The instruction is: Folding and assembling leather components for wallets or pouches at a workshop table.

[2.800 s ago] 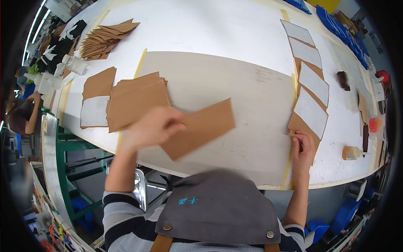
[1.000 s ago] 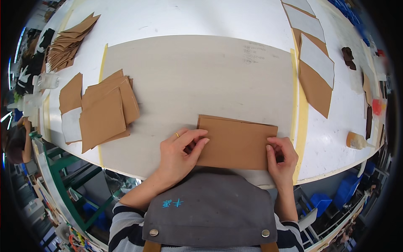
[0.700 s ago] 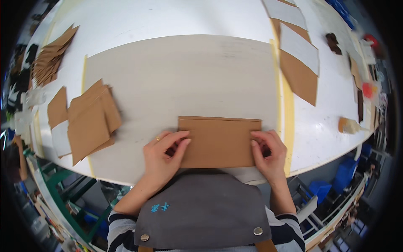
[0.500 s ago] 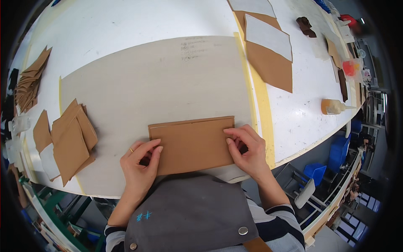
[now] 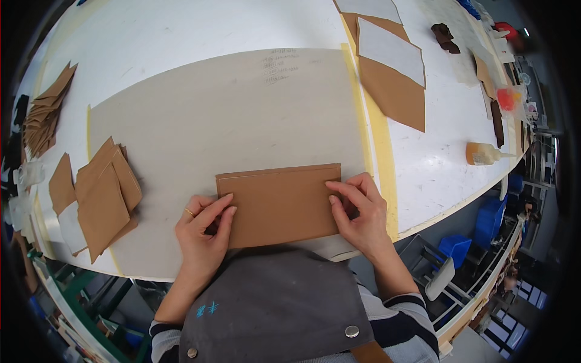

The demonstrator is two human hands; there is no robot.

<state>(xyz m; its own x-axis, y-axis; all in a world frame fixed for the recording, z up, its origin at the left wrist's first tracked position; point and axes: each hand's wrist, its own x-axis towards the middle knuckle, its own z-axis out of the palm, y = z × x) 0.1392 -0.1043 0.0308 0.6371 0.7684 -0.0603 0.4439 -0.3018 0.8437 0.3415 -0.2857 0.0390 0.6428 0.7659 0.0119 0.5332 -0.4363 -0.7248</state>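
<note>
A rectangular brown leather-like panel [image 5: 279, 209] lies at the near edge of the table in front of my apron. Along its far edge runs a narrow fold or second layer with a thin pale line at the left. My left hand [image 5: 204, 233], with a ring on one finger, pinches the panel's left edge between thumb and fingers. At the opposite edge my right hand [image 5: 365, 215] has thumb and fingertips closed on the panel's right side. Under the panel is a grey mat [image 5: 230, 115]. What lies beneath my fingers is hidden.
Brown panels [image 5: 103, 202] lie stacked at the left, with a fanned pile of brown pieces [image 5: 45, 115] beyond. Yellow tape [image 5: 381, 142] borders the mat. Brown sheets with white-backed parts [image 5: 390, 51] lie far right; a nozzle bottle of amber liquid [image 5: 480, 153] lies near the right edge.
The whole view has shifted slightly. Both hands keep the same hold on the panel's sides, and the panel stays in nearly the same place on the mat.
</note>
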